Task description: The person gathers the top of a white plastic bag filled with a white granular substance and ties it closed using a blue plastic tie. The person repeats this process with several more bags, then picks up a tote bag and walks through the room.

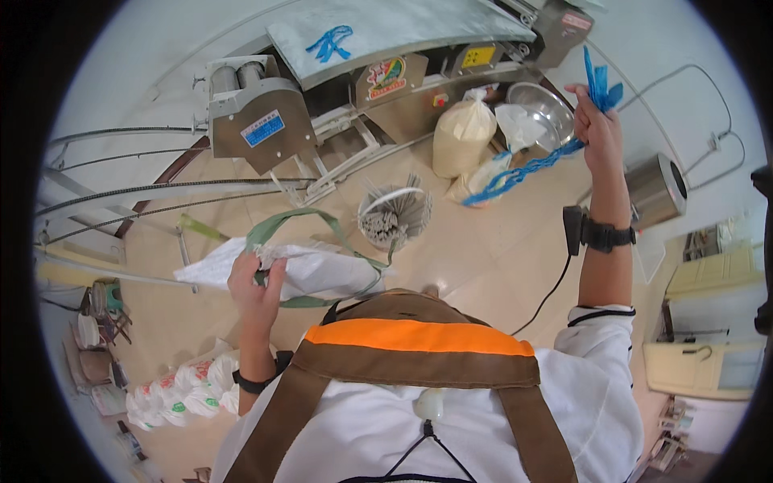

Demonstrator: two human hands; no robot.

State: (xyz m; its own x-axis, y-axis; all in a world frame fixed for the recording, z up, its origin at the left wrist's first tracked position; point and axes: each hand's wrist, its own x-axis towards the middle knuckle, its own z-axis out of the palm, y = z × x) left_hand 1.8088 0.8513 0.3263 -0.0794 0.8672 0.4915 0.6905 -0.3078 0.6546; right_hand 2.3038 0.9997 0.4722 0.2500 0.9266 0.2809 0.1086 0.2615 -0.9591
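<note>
My right hand point(599, 136) is raised at the right with blue plastic straps point(513, 174) in its fist. Their short ends stick up above the fingers, while a long twisted length trails down to the left past a small plastic bag. At the lower left, my left hand point(253, 284) grips the gathered white material of a woven sack point(332, 271). A green strap point(290, 220) loops around this sack and partly passes under my left fingers. Another bundle of blue strap point(331, 43) lies on the machine's metal tabletop point(410, 36).
A steel roller machine point(259, 115) stands along the wall. Before it on the floor are a bucket of thin rods point(395, 217), a tied bag of pale contents point(464, 133) and a steel basin point(546, 111). Metal rails point(151, 193) reach in from the left. Several white plastic bags point(187, 386) sit lower left.
</note>
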